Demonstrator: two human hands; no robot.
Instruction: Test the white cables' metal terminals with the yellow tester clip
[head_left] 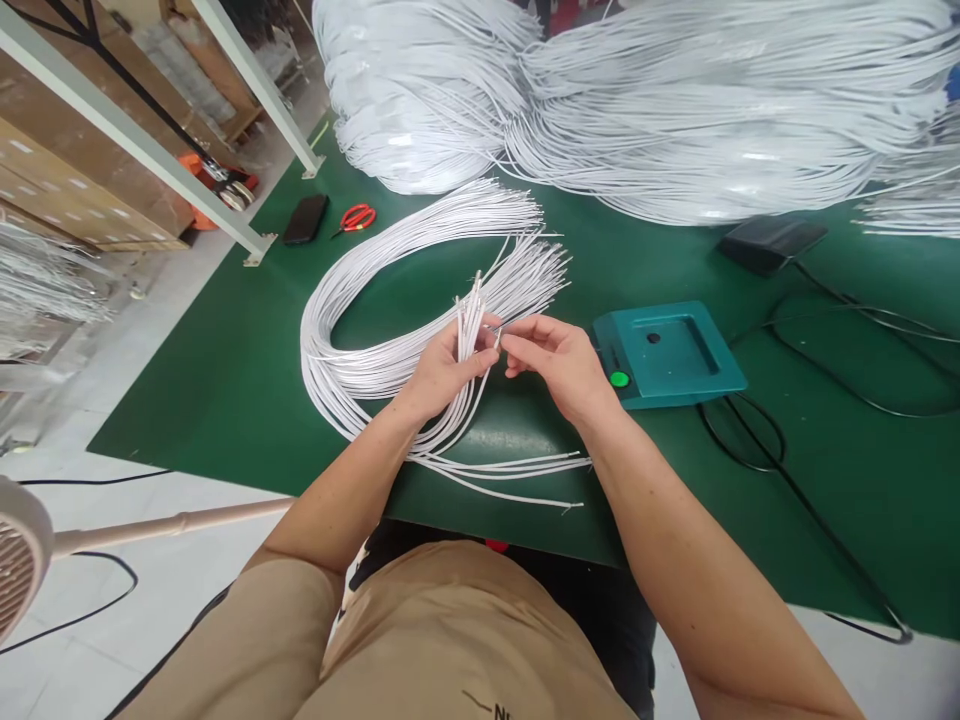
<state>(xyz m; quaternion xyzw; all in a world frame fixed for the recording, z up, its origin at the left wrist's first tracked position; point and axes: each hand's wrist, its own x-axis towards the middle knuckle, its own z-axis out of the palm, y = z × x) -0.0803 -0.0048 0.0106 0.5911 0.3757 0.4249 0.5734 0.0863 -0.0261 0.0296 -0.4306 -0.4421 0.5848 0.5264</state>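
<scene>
My left hand [448, 370] is closed round several white cables [470, 318], whose ends stick up above the fingers. Just to its right, my right hand [551, 362] pinches with thumb and forefinger at a cable end beside the left thumb; a thin dark thing, too small to make out, shows between the fingertips. Behind and left of my hands, a big curved bundle of white cables [337, 290] lies on the green table [240, 370]. A few loose cables [517, 468] extend to the right below my hands.
A teal device [679, 350] with a green button sits right of my right hand. Black cords and a black box [772, 243] lie further right. Large white cable piles [675, 120] fill the back. Red-handled scissors [358, 217] and a dark phone-like object [306, 219] lie back left.
</scene>
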